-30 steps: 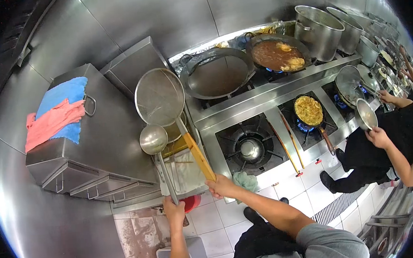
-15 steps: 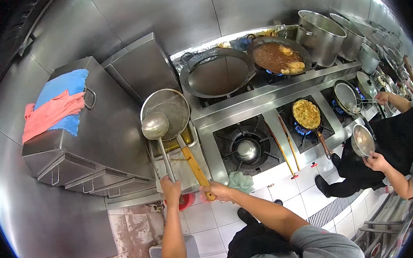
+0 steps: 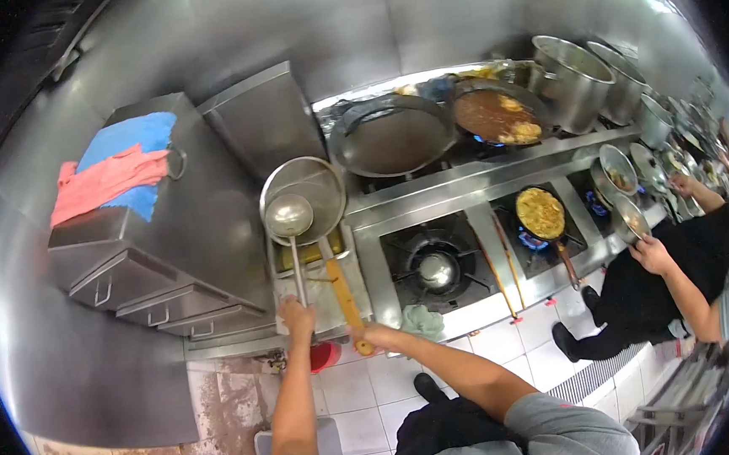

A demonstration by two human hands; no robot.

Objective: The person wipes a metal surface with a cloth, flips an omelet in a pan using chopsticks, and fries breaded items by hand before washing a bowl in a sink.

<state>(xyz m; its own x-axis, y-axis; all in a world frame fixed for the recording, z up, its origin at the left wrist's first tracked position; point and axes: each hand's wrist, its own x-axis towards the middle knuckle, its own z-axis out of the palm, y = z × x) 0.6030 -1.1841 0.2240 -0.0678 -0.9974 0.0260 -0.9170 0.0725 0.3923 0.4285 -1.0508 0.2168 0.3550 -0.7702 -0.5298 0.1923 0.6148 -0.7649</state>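
My left hand [image 3: 297, 317] is wrapped round the handle of a metal ladle [image 3: 289, 215]. The ladle's bowl overlaps a large round mesh strainer [image 3: 320, 177] in this view. My right hand [image 3: 378, 336] grips the end of the strainer's yellow wooden handle [image 3: 345, 297]. Both tools extend away from me over a metal container of yellowish liquid [image 3: 332, 247] set into the counter. A pale cloth lies under the handles on the counter edge, and a green cloth [image 3: 422, 321] rests just right of my right hand.
On the right, a co-worker [image 3: 681, 281] holds a metal bowl [image 3: 630, 218] beside a small strainer [image 3: 613, 169]. An omelette-like food [image 3: 541, 213] cooks in a pan over flame. Behind stand two woks [image 3: 394, 143] and tall pots [image 3: 574, 77]. A steel cabinet [image 3: 204, 230] is at left.
The view has shifted slightly, while my hands keep hold of the ladle and strainer. The co-worker's bowl has moved up and tilted toward the small strainer, which now holds food.
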